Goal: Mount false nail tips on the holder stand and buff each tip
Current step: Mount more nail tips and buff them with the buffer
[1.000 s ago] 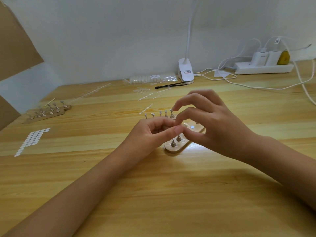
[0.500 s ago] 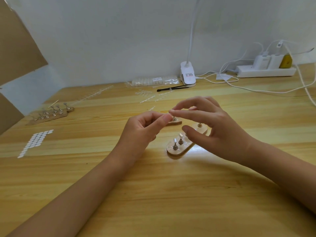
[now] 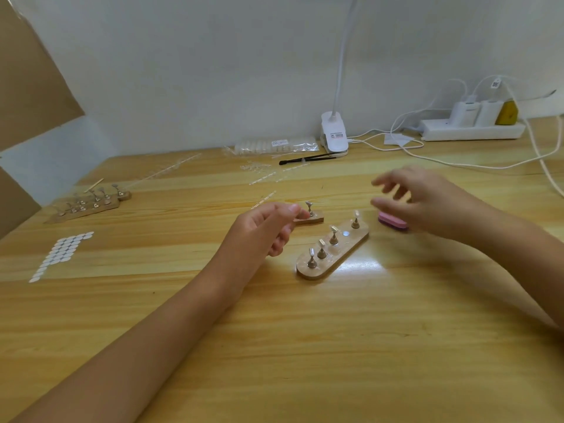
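Observation:
A wooden holder stand [image 3: 329, 261] lies mid-table with several metal pegs; one magnet spot [image 3: 345, 233] on it is bare. My left hand [image 3: 265, 230] hovers just left of it, fingers curled, thumb and forefinger pinching something tiny that looks like a clear nail tip, barely visible. Behind that hand a second wooden base [image 3: 311, 220] shows one peg [image 3: 309, 207]. My right hand [image 3: 427, 203], blurred with spread fingers, hangs over a pink buffer block [image 3: 392, 223] lying right of the stand; it holds nothing.
Another peg holder [image 3: 88, 204] and a sheet of white adhesive dots [image 3: 61, 254] sit at the left. Clear tip strips [image 3: 262, 178], a bag of tips [image 3: 274, 146], a black brush [image 3: 305, 160], a lamp clip [image 3: 334, 135], a power strip [image 3: 473, 131] and cables line the back.
My hands have parted. The right hand let go of the shared pinch and swung right over the pink buffer. The left hand stayed pinched and drifted slightly left.

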Motion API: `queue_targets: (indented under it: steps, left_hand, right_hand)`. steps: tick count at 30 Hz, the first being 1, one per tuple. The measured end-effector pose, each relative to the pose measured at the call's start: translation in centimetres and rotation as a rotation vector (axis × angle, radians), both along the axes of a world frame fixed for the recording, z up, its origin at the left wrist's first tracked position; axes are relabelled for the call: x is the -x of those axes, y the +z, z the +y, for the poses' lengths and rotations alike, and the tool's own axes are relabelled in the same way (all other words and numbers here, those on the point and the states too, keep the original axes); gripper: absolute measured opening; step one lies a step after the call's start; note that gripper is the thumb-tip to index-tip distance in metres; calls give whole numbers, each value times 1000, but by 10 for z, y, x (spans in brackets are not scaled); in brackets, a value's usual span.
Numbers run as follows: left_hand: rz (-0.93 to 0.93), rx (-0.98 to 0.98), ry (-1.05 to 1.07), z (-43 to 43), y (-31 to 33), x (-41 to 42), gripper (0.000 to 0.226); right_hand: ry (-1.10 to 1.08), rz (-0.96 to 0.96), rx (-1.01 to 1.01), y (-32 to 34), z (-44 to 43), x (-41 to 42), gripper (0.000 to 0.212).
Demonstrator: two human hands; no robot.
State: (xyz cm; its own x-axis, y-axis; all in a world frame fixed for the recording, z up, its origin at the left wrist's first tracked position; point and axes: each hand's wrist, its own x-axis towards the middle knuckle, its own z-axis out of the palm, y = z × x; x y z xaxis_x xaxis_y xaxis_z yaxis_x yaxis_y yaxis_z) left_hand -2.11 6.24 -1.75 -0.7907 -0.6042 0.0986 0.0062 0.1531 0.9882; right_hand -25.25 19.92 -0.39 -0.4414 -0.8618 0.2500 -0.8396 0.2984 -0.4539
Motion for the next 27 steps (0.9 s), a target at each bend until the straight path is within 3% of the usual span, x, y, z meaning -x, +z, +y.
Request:
queue_targets:
  steps: [3,7,9,12,14,18,27]
  left_hand:
    - [-6,-8,-21,1,1,1,28]
    - [13,-17,-32,3,3,0,31]
    - [9,-11,-38,4,3,-1,30]
    - [6,24,-53,5,3,-2,28]
    - [11,42,-63,6,2,-3,34]
    - [-4,89,-82,8,2,-3,34]
    - [-13,156,-39,3,-3,-3,31]
  right_hand:
    - [-51,-15,-256,-10,0,6,39]
    - [-59,21,-313,-8,-1,8,39]
    - [-47,47,-180,-9,-2,8,43]
    - [-8,-19,235,-7,-3,-7,31]
    - [35,-126,333,-4,-5,-19,27]
    - [255,-526,305,1,-5,-52,36]
    - [363,-634,261,9,-2,-82,30]
